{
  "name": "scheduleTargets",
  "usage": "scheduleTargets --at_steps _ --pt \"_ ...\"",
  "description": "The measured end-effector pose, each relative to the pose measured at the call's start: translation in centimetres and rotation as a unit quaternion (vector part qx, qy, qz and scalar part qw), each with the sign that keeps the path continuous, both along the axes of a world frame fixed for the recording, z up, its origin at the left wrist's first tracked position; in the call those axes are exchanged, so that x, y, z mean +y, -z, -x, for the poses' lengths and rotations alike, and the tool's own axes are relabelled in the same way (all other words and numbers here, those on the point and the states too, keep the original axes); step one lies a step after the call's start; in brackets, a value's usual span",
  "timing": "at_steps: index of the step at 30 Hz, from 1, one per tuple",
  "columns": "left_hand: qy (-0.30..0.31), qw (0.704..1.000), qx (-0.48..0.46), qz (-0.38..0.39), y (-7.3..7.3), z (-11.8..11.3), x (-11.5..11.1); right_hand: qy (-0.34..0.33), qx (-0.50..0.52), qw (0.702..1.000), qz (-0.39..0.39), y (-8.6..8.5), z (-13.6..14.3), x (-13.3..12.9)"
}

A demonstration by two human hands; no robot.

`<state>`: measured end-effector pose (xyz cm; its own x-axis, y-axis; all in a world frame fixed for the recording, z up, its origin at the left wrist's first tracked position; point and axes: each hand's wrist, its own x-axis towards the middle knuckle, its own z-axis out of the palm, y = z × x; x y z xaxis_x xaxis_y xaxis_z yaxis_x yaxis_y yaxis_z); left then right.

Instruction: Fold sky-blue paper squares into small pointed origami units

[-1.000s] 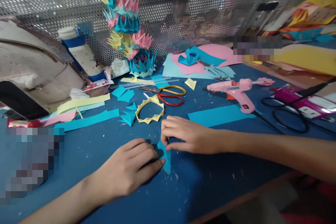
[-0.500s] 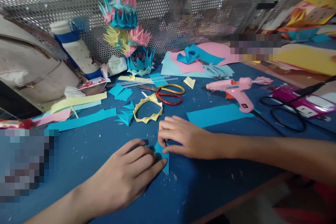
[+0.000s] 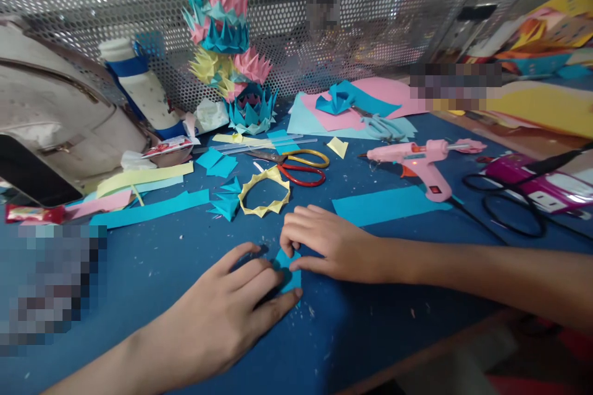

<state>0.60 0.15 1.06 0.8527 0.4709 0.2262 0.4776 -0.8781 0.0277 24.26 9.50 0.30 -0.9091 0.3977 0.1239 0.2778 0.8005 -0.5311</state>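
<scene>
A small piece of folded blue paper (image 3: pixel 290 271) lies on the blue tabletop between my hands. My left hand (image 3: pixel 231 305) holds its left and lower edge down, the fingers bent and the thumb stretched along the near end. From the right, my right hand (image 3: pixel 319 239) grips the upper part with curled fingers and the thumb low beside it. Parts of the paper are hidden under the fingers. Just beyond stands a yellow folded paper ring (image 3: pixel 264 212) with a pointed rim, and small blue folded pieces (image 3: pixel 226 203) lie to its left.
Scissors (image 3: pixel 301 166) with red and yellow handles lie behind the ring. A pink glue gun (image 3: pixel 424 160) rests at right near a blue strip (image 3: pixel 380 203) and a purple power strip (image 3: pixel 532 182). A tall paper stack (image 3: pixel 250 108), bottle (image 3: pixel 143 92) and bag (image 3: pixel 60 117) stand behind.
My left thumb has shifted down along the near end, and more of the blue paper shows between my hands. My right hand keeps nearly the same place. The view has shifted slightly.
</scene>
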Motion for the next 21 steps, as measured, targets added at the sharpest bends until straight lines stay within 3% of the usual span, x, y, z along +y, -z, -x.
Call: scheduleTargets --at_steps 8,15,21 --pt "0.033 0.999 0.007 0.032 -1.0 0.4 0.3 -0.006 0.017 1.000 -0.014 -0.1 -0.1 0.5" --pt "-0.010 1.000 0.014 0.023 -0.4 0.6 -0.4 -0.151 0.113 0.976 -0.107 -0.9 -1.3 2.1" --pt "-0.016 1.000 0.018 -0.007 -0.3 0.4 -0.7 -0.225 0.077 0.960 -0.148 -1.0 -1.4 2.7"
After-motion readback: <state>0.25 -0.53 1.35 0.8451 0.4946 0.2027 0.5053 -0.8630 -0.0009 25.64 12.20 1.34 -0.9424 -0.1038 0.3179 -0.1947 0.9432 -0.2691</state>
